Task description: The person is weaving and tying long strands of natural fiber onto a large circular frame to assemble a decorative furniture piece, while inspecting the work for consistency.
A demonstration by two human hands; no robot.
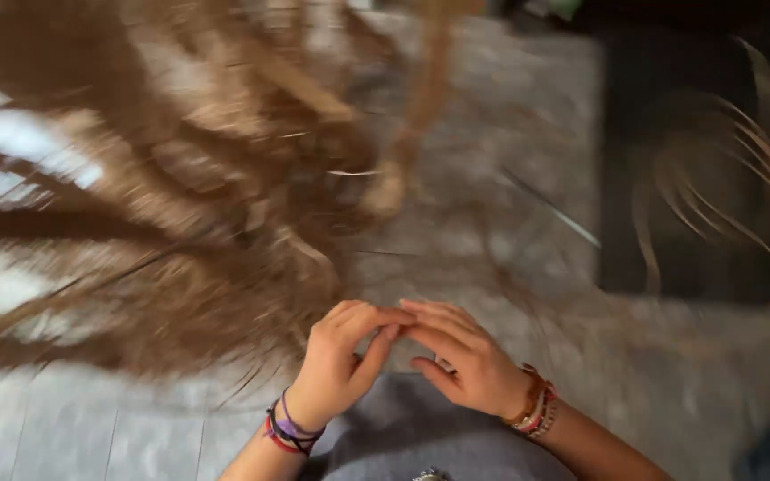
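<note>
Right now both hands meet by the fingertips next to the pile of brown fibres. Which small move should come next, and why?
Probably reach the left hand a little toward the brown fibres for a strand. The fingertips of both hands pinch together, the right hand against the left, but blur hides whether any strand lies between them, and the pile sits just beside the left hand.

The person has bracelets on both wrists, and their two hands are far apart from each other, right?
Not quite. The head view shows the left hand and right hand close together, fingertips meeting in front of the body, not far apart. The rest holds: bracelets sit on the left wrist and beaded bracelets on the right.
</note>
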